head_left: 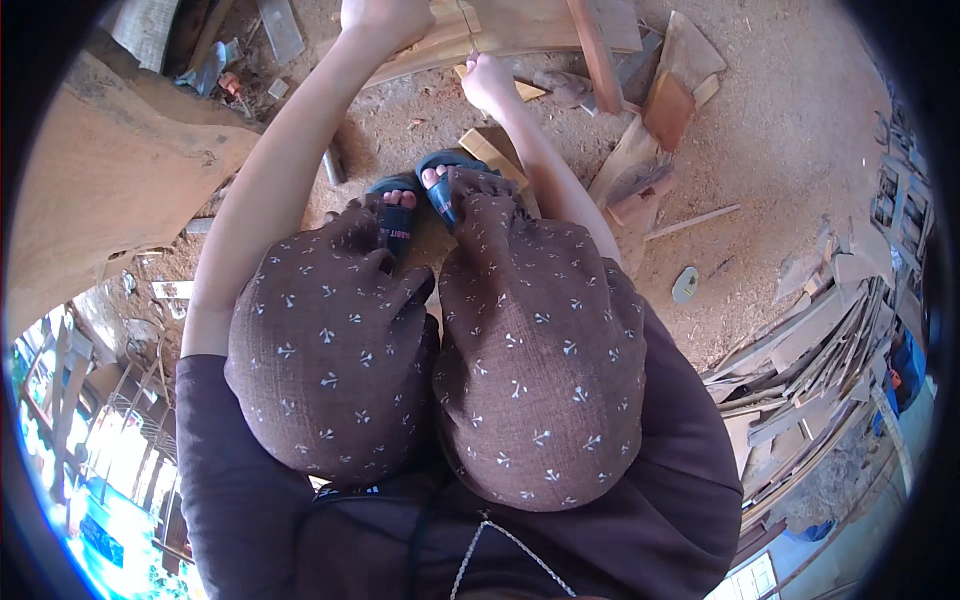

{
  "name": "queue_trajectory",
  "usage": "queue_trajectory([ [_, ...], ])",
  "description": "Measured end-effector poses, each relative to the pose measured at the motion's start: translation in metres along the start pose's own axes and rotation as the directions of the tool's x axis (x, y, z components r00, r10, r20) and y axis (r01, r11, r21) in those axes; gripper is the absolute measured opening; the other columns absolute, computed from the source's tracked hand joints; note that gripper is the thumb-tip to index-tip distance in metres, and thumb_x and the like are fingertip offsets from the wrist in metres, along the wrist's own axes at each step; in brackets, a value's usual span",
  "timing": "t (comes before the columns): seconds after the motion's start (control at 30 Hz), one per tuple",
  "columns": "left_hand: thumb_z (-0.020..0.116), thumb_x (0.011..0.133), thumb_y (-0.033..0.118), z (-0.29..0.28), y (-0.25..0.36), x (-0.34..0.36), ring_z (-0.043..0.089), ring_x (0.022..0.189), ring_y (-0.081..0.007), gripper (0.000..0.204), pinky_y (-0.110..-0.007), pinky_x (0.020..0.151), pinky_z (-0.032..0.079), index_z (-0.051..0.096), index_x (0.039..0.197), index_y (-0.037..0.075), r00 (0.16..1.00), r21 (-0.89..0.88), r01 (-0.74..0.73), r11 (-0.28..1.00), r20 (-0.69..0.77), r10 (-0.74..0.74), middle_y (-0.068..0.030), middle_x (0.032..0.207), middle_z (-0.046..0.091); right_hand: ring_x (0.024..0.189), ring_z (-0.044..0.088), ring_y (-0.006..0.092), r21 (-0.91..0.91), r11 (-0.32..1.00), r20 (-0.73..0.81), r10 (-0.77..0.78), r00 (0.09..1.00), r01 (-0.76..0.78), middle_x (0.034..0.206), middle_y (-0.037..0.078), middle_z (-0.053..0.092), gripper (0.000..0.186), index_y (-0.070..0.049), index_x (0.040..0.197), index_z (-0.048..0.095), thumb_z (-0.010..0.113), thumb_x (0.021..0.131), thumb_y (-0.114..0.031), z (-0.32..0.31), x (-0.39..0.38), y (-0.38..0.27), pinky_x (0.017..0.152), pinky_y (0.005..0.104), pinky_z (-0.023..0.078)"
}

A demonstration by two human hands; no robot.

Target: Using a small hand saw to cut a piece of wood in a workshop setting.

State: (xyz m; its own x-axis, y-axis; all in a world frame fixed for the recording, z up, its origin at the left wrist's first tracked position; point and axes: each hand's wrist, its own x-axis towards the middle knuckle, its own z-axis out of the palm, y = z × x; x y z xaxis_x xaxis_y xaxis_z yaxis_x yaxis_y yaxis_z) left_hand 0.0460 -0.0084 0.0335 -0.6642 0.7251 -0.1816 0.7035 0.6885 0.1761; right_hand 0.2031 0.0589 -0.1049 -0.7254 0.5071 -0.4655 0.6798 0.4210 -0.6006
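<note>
At the top edge my left hand (385,18) lies against a pale wooden board (540,28); its fingers are cut off by the picture's edge. Just below the board's near edge, my right hand (489,84) is closed in a fist. Something thin and dark shows above that fist, in line with a narrow dark line across the board. What the fist grips is too small to make out. A small yellowish wood piece (528,91) lies beside the right hand, and a wood block (492,150) sits below it, near my sandalled feet (425,190).
A large curved wood slab (120,190) stands at the left. Reddish-brown offcuts (668,108) and a leaning strip (596,55) are right of my hands. Thin boards are piled (810,350) at the far right. Sawdust covers the ground, with a thin stick (692,222) on it.
</note>
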Motion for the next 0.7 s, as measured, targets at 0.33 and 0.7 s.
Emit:
queue_trajectory([
  [0.33, 0.066, 0.066, 0.016, 0.005, -0.017, 0.0, 0.069, 0.074, -0.0304, 0.014, -0.04, 0.066, 0.055, 0.071, 0.071, 0.004, 0.995, 0.028, 0.037, 0.999, 0.091, -0.039, -0.0191, 0.076, 0.068, 0.09, 0.059, 0.047, 0.107, 0.987, 0.003, 0.121, 0.993, -0.121, 0.091, 0.03, 0.061, 0.026, 0.0, 0.099, 0.054, 0.044, 0.094, -0.024, 0.026, -0.129, 0.056, 0.075, 0.0547, 0.046],
  [0.7, 0.064, 0.068, 0.015, 0.014, -0.012, 0.0, 0.069, 0.072, -0.0307, 0.013, -0.04, 0.064, 0.056, 0.07, 0.071, 0.004, 0.999, -0.007, 0.037, 0.999, 0.018, -0.037, -0.0187, 0.072, 0.067, 0.088, 0.056, 0.0474, 0.033, 0.999, 0.028, 0.024, 0.999, -0.025, 0.091, 0.031, 0.059, 0.035, 0.005, 0.098, 0.054, 0.035, 0.099, -0.026, 0.011, -0.062, 0.031, 0.077, 0.0521, 0.043],
])
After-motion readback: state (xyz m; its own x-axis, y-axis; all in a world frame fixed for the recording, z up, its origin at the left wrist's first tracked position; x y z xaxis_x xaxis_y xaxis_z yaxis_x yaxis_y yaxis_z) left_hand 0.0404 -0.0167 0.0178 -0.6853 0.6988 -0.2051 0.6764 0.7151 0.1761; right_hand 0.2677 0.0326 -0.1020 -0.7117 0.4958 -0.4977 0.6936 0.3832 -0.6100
